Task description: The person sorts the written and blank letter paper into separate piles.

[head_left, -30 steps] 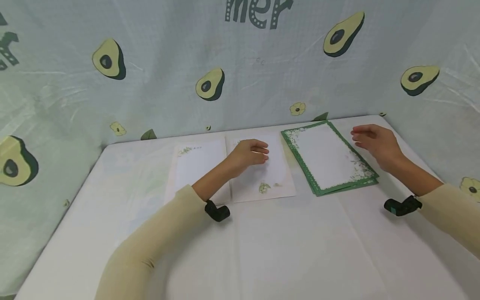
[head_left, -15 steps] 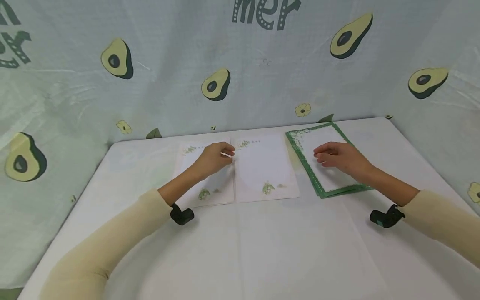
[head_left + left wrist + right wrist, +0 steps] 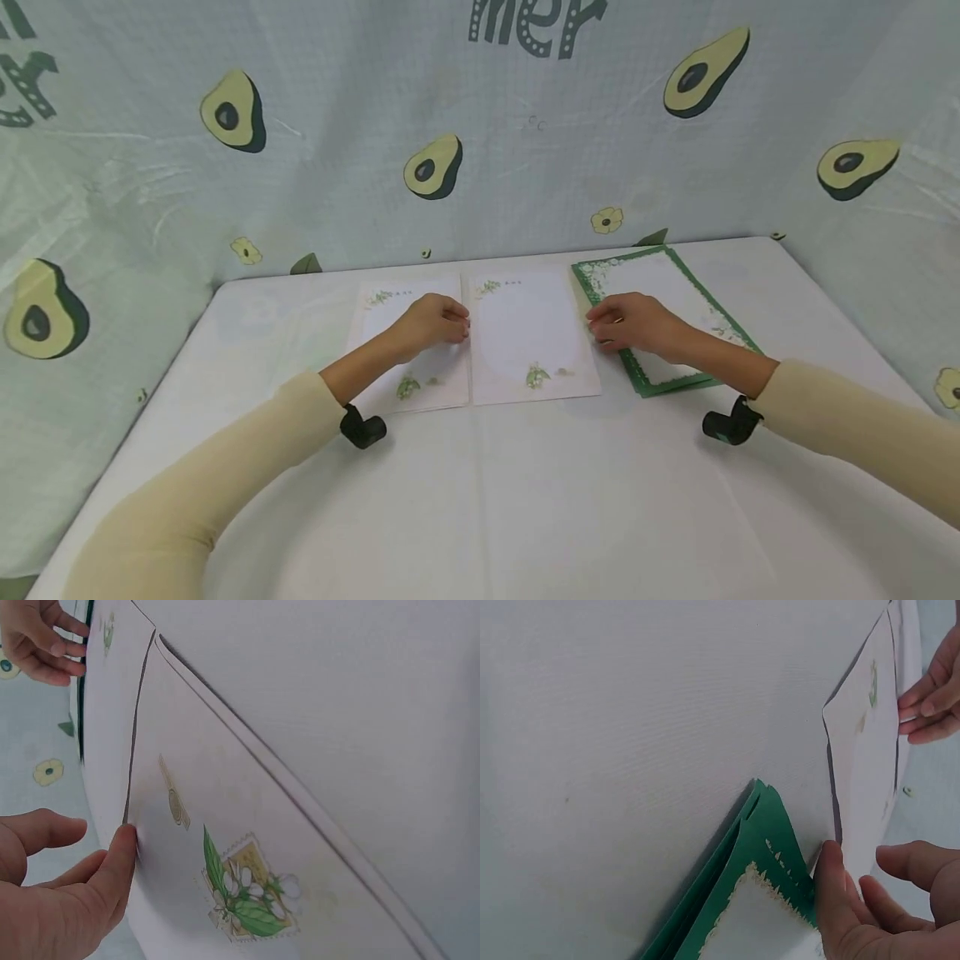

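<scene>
Two pale sheets of paper with small green floral prints lie side by side on the white table: the left sheet (image 3: 442, 379) and the right sheet (image 3: 528, 337). My left hand (image 3: 433, 323) is at the seam between them, fingertips at the sheet edge and thumb apart in the left wrist view. At the outer edge of the right sheet, my right hand (image 3: 636, 323) touches down with extended fingers (image 3: 831, 881), its thumb held away. Beneath that hand is a slanted stack of green-bordered sheets (image 3: 660, 271), partly hidden by the hand and forearm.
The white tablecloth (image 3: 480, 492) stretches toward me in front of the sheets. Behind the table's far edge hangs a pale curtain (image 3: 322, 192) printed with avocados. Each wrist carries a small black camera, the left camera (image 3: 363, 429) and the right camera (image 3: 731, 423).
My left hand has moved left from over the right sheet to the seam. My right hand has swung left from beyond the green-bordered stack, across it, to the right sheet's outer edge.
</scene>
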Available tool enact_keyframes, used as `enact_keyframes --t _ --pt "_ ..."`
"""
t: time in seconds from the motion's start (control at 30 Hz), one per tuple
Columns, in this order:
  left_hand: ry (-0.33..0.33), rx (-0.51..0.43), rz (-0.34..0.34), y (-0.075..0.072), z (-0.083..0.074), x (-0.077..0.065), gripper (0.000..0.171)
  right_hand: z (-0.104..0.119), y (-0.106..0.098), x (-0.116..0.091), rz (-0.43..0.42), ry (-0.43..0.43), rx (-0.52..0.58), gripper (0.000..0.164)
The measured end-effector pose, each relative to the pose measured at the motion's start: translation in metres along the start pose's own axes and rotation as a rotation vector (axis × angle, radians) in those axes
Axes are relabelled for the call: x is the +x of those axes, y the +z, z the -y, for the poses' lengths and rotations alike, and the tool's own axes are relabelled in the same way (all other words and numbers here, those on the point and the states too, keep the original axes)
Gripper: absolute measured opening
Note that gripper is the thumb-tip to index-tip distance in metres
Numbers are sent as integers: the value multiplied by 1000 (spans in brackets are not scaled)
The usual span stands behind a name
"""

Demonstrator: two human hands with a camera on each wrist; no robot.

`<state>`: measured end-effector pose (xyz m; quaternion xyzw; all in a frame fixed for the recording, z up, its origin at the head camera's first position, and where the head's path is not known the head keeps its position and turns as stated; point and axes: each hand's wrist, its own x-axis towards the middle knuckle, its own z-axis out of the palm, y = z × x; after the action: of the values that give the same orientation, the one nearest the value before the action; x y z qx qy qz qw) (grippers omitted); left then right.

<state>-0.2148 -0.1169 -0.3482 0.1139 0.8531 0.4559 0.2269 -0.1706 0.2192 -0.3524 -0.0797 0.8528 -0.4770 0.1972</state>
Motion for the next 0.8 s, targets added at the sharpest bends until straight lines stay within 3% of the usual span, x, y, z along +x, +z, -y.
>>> enact_keyframes --t 0.17,0.3,0.43,0.63,0.8 --pt "-43 -44 -6 -1 -1 2 37 5 1 12 48 68 71 47" --pt "-104 -183 0 1 -5 1 38 9 0 21 81 127 140 52" --pt "-122 -322 -5 3 -6 2 42 10 -1 25 81 170 174 54" --pt "-112 -392 -96 8 -5 2 41 10 3 26 41 219 205 53" --pt "-46 -463 -179 15 -4 4 39 10 3 24 5 192 212 52"
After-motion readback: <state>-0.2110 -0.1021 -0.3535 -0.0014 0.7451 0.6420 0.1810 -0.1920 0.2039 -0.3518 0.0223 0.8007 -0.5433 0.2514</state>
